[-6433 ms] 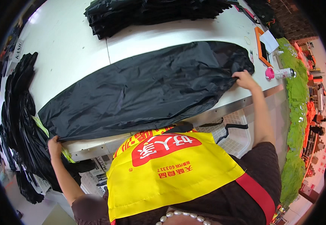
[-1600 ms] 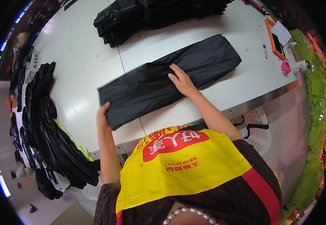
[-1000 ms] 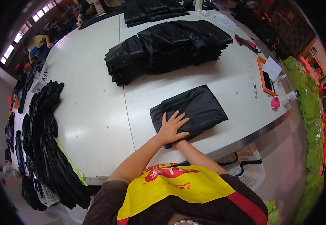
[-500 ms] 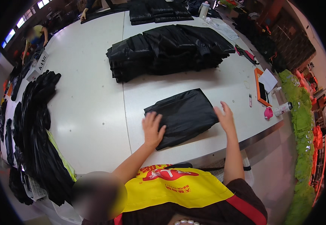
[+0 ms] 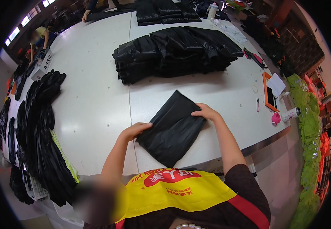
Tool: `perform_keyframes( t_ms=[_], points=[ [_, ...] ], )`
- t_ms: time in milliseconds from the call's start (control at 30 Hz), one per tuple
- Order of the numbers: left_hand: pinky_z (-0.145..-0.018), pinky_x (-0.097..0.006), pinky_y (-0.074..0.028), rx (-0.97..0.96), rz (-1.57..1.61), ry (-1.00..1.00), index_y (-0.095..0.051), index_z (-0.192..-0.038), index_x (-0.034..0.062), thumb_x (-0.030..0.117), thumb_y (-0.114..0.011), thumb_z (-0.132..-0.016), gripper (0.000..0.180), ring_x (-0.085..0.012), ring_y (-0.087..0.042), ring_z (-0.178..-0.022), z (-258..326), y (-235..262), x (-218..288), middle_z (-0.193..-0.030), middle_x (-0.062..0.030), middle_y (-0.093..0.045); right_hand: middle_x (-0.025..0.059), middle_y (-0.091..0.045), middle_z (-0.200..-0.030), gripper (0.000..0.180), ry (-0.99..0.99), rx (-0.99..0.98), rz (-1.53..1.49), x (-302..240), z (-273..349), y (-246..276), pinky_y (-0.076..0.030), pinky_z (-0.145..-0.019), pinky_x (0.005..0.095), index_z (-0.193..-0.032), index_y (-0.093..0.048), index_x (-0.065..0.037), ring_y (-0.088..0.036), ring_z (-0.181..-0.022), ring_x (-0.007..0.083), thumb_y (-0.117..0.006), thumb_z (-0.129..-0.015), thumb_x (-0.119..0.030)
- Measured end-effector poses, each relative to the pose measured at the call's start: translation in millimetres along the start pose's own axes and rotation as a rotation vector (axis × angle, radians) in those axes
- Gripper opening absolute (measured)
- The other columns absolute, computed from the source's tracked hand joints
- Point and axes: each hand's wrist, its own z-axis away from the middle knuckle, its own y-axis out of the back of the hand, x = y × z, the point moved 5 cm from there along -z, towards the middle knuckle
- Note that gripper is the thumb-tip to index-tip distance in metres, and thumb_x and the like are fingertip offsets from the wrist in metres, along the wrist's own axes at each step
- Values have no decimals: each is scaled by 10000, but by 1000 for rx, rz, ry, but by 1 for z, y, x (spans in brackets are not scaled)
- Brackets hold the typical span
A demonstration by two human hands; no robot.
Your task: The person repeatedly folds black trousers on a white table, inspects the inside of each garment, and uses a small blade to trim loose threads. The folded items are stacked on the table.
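Note:
A folded black garment (image 5: 171, 129) of thin, slightly shiny cloth is between my two hands, close to the table's front edge and turned at a slant. My left hand (image 5: 134, 131) grips its left edge, thumb on top and fingers partly hidden beneath. At the upper right edge my right hand (image 5: 205, 112) pinches the cloth the same way, its thumb lying over the top. Beyond the garment stands a wide stack of folded black garments (image 5: 173, 53).
Loose black garments (image 5: 37, 126) hang over the table's left side. On the right are snips (image 5: 257, 105), an orange tray (image 5: 267, 91) and a white bottle (image 5: 290, 114). More black folded pieces (image 5: 165, 13) lie at the far edge, and co-workers stand beyond the white table (image 5: 93, 95).
My hands went from lying on and beside the garment to gripping its two edges. The garment has turned and come toward me and a little left.

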Motion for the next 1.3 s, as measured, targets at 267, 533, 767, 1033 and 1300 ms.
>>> perform_keyframes(
  t_ms=[267, 533, 767, 1033, 1300],
  points=[
    [-945, -322, -427, -87, 369, -231, -407, -1265, -57, 62, -708, -647, 697, -251, -558, -1035, 0, -43, 32, -1186, -170, -537, 115, -493, -1255, 619, 237, 605, -296, 11, 6, 3, -407, -893, 314, -1323, -404, -73, -498, -1096, 222, -603, -834, -397],
    [-918, -325, -446, 90, 491, -664, -464, -1206, -59, -2, -671, -648, 598, -216, -595, -972, 111, -30, 206, -1103, -137, -593, 116, -102, -1478, 1241, 369, -134, -675, -84, 102, -63, -298, -1033, 429, -1443, 38, -165, -196, -1340, 282, -725, -581, -630],
    [-733, -282, -518, 334, 446, -1261, -530, -1103, -45, 41, -691, -666, 474, -186, -629, -785, 107, 19, 361, -951, -114, -628, 134, -453, -1264, 599, 914, 621, -347, -259, 52, 60, -414, -906, 264, -1396, -241, -82, -508, -1070, 180, -549, -889, -161],
    [-915, -403, -420, 1064, -278, -839, -269, -1366, 0, 466, -689, -711, 907, -390, -528, -1072, -134, 104, 364, -1158, -273, -531, 218, -567, -1090, 279, 137, 825, 1048, -241, -119, 137, -457, -856, 439, -1095, -563, -54, -561, -1009, 396, -440, -869, -160],
    [-921, -387, -418, 799, -100, -566, -290, -1321, -98, 621, -616, -689, 1011, -399, -503, -1114, -168, 117, 325, -1197, -312, -495, 166, -441, -1302, 435, 378, 985, 1304, -261, -115, 77, -314, -978, 512, -1220, -498, -100, -392, -1230, 340, -491, -869, -357]
  ],
)
